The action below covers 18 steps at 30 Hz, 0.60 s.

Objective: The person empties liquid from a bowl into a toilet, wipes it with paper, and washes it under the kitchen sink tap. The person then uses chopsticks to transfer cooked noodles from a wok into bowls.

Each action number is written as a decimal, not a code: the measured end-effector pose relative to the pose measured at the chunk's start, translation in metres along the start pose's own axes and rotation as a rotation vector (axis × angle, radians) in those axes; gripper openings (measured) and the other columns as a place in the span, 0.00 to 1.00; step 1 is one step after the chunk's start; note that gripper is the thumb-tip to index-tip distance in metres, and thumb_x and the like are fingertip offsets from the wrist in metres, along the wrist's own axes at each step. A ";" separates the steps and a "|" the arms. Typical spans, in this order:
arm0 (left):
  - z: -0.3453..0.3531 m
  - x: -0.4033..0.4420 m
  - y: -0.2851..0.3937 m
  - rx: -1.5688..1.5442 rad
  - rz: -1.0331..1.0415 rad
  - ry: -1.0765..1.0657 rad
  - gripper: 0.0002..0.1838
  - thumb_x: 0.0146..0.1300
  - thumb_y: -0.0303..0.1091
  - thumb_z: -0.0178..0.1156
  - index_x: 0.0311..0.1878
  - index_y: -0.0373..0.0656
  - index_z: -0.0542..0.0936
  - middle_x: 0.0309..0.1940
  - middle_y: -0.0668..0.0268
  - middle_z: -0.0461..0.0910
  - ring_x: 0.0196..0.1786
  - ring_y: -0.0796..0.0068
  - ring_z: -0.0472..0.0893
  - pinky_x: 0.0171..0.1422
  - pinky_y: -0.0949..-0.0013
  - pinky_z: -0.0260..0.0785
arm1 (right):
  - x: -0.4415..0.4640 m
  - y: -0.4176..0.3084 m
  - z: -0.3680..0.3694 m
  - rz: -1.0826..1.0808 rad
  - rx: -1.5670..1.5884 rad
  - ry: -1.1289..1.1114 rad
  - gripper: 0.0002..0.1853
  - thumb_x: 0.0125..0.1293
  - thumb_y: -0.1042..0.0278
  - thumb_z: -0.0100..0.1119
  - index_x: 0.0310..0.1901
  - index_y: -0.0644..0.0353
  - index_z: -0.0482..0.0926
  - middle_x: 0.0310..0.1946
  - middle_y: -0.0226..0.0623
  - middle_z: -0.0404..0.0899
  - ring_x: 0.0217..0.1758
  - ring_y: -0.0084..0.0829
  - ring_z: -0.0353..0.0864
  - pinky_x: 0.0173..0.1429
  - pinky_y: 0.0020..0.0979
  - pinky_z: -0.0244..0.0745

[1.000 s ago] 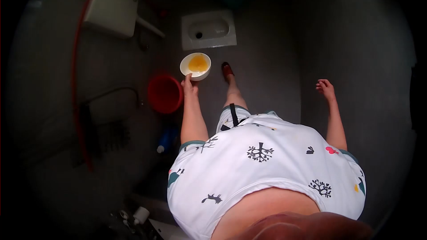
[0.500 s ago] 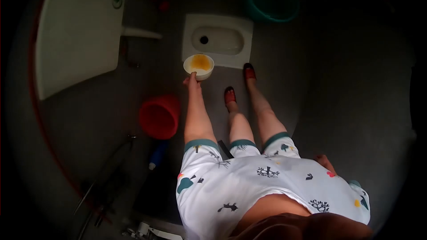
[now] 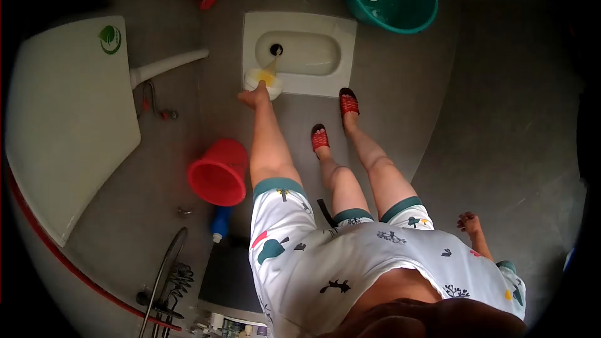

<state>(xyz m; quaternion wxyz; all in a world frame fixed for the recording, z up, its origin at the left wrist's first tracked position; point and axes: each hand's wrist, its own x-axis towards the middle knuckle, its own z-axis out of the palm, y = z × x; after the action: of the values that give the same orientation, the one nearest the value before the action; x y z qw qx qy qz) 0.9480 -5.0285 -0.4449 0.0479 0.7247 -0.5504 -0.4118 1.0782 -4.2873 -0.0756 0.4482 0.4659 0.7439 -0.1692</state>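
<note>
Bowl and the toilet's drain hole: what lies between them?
A thin, yellowish stream, falling from the bowl in the left hand toward the drain hole, in the head view.

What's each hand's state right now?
Left hand: closed on the tipped white bowl, yellow liquid pouring out.
Right hand: fingers bent, nothing visible in it; can't tell if open or closed.
</note>
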 end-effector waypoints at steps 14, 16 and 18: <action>-0.062 -0.089 0.072 0.522 0.475 0.127 0.36 0.37 0.32 0.74 0.49 0.39 0.64 0.49 0.48 0.68 0.53 0.46 0.70 0.55 0.49 0.68 | 0.003 0.108 0.096 -0.083 0.394 -0.090 0.08 0.69 0.64 0.48 0.34 0.55 0.74 0.24 0.32 0.78 0.22 0.23 0.77 0.22 0.26 0.66; -0.080 -0.090 0.061 0.483 0.490 0.141 0.36 0.37 0.30 0.74 0.49 0.40 0.63 0.49 0.49 0.69 0.51 0.48 0.72 0.53 0.51 0.70 | -0.021 0.130 0.131 -0.035 0.538 -0.081 0.06 0.68 0.65 0.50 0.35 0.55 0.75 0.25 0.31 0.79 0.22 0.22 0.77 0.22 0.25 0.68; -0.092 -0.080 0.032 0.088 0.380 -0.027 0.35 0.40 0.28 0.71 0.51 0.41 0.61 0.51 0.51 0.67 0.50 0.51 0.73 0.50 0.52 0.72 | -0.039 0.166 0.172 -0.007 0.630 -0.061 0.05 0.67 0.66 0.52 0.39 0.54 0.76 0.26 0.31 0.80 0.22 0.21 0.78 0.22 0.24 0.71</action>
<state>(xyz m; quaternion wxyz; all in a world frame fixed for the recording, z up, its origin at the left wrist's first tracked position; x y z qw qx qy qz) 0.9787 -5.0093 -0.3244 0.0856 0.6036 -0.6954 -0.3804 1.3122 -4.3393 -0.1096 0.3034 0.5739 0.6427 -0.4069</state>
